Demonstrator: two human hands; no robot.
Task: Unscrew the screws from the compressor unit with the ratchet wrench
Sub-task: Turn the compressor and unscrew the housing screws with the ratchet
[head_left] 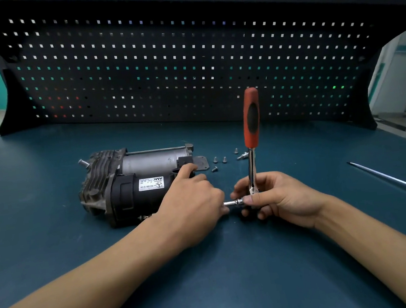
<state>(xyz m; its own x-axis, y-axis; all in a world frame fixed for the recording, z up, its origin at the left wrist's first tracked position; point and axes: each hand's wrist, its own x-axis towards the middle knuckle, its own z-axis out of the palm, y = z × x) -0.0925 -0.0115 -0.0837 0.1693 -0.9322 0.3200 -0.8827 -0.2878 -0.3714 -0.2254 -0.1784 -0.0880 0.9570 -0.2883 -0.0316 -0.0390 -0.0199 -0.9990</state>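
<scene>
Left of centre in the frame, the compressor unit (135,186) lies on its side on the blue worktop (210,278), finned end toward the left edge and labelled black housing toward you. Your left hand (192,205) is curled over its right end, one finger stretched across the top of the housing, bracing the body; the lower fingers hide the exact spot where the tool meets the unit. Just beyond that hand, toward the pegboard (188,67), several loose screws (224,160) lie on the worktop beside the unit's flat bracket, so part of the job looks done. Next comes the ratchet wrench (251,123), its red handle standing almost upright and its chrome extension (233,202) running level to the left, into the gap behind your left hand. Your right hand (279,198) is closed round the wrench head, thumb laid on the extension, with the handle left free above. You appear to be seating the socket on a screw at the near right end, or turning it by the head. The next move calls for keeping the extension square to the screw, shifting your grip up to the red handle for leverage, and bracing the unit so it does not roll. A screwdriver (395,181) lies well apart at the right edge.
</scene>
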